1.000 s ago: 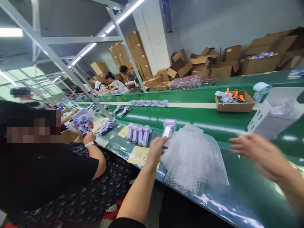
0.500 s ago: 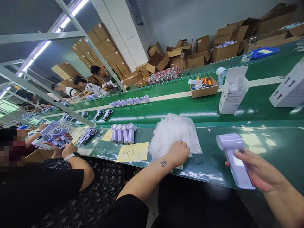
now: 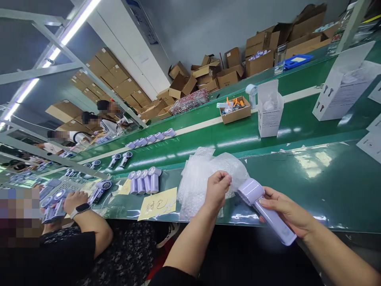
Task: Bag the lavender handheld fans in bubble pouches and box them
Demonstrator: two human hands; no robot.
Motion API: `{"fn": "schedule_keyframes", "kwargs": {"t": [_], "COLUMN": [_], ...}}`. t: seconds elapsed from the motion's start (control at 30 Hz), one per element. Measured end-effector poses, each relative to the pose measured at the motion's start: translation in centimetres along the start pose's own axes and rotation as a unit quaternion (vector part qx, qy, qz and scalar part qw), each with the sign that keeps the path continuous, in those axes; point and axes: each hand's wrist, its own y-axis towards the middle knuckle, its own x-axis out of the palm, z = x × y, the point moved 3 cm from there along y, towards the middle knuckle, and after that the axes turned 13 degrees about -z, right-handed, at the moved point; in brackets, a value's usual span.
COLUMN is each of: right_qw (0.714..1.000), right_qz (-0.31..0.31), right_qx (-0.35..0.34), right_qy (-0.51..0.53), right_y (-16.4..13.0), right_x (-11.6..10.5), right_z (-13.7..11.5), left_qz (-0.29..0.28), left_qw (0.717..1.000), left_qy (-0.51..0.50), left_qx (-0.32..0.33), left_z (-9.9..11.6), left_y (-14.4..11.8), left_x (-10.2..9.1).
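Just off the right hand's [image 3: 287,212] fingers gripping the lilac handheld fan [image 3: 264,210], left fingers [image 3: 222,183] pinch a bubble-wrap bag [image 3: 229,167] lifted off the stack [image 3: 193,186]; the fan looks not yet bagged.

Two bare forearms, black short sleeve at left arm [image 3: 169,276], no gloves

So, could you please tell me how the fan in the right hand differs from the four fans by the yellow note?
The held fan is gripped by the right hand, slanted, head toward the bubble wrap pinched by the left hand. The four fans lie untouched side by side on the green table. All look the same lilac model.
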Motion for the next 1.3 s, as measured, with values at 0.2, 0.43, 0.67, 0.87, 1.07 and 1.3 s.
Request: {"fn": "schedule_keyframes", "kwargs": {"t": [0.2, 0.43, 0.67, 0.87, 1.07, 1.3], "right_qw": [0.998, 0.995, 0.995, 0.992, 0.984, 0.981], "right_qz": [0.022, 0.063, 0.054, 0.082, 0.126, 0.156], "right_qx": [-0.037, -0.064, -0.089, -0.092, -0.116, -0.101], "right_qy": [-0.046, -0.049, -0.006, 0.034, 0.045, 0.053], "right_y": [-0.6, -2.2, -2.3, -2.3, -2.1, -1.5], "right_x": [0.5, -0.1, 1.5, 0.8, 0.3, -0.2], "right_z": [0.5, -0.5, -0.9, -0.6, -0.2, -0.1], "left_qz": [-0.115, -0.099, -0.105, -0.051, 0.034, -0.090], "left_qw": [0.899, 0.726, 0.695, 0.715, 0.733, 0.770], "left_qy": [0.340, 0.522, 0.537, 0.551, 0.559, 0.541], "left_qx": [0.250, 0.436, 0.466, 0.427, 0.385, 0.325], "left_z": [2.3, 2.1, 1.1, -0.4, -1.1, 0.1], "left_y": [-1.0, -3.2, -4.6, -3.2, -2.6, -3.1], "left_x": [3.1, 2.8, 4.2, 2.8, 3.5, 6.2]}}
